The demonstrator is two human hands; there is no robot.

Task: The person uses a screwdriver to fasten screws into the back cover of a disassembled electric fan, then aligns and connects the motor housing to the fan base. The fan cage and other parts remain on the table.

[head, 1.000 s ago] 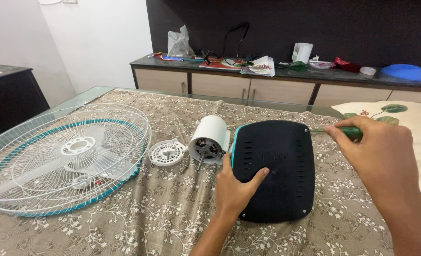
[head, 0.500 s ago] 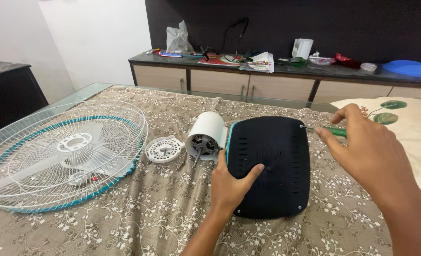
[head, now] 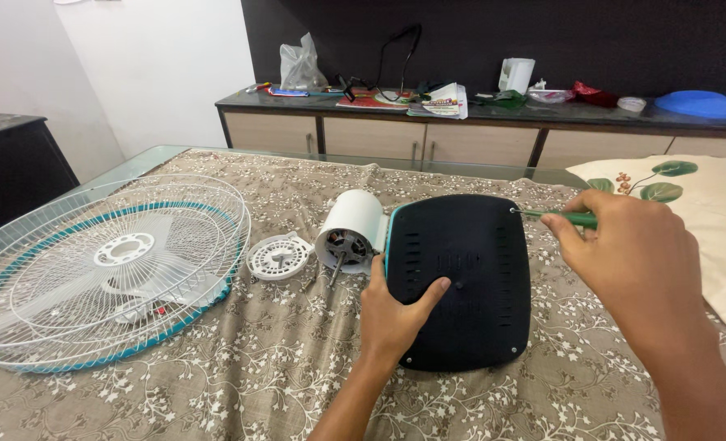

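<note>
Motor (head: 348, 237) lies between grille (head: 105, 273) and base (head: 461, 282).

This looks like a room in a home, probably a dining or living area. A glass-topped table (head: 146, 159) is covered with a floral tablecloth (head: 240, 384), and a long low sideboard (head: 428, 139) with pale drawer fronts runs along a dark wall. Household clutter sits on it: a plastic bag (head: 300, 67), papers (head: 440, 100), a blue lid (head: 699, 104)
</note>
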